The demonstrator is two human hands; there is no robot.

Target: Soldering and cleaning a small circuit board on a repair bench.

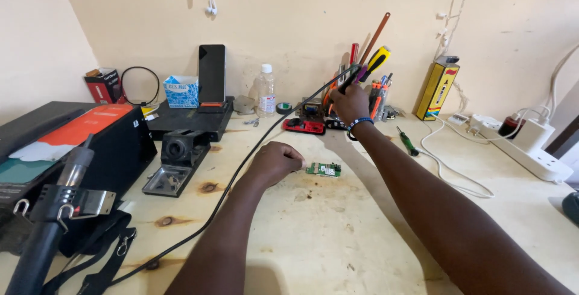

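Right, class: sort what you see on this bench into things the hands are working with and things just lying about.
In use:
- small green circuit board, at the left hand
- black-handled corded tool, gripped by the right hand

Lying about:
- plastic bottle
- green screwdriver
- white power strip
- yellow box

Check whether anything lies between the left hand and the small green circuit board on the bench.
Nothing visible does. The left hand rests as a fist on the wooden table, right beside the green circuit board, with only bare wood between them. The black cable passes behind the hand. The right hand is farther back, gripping a corded tool.
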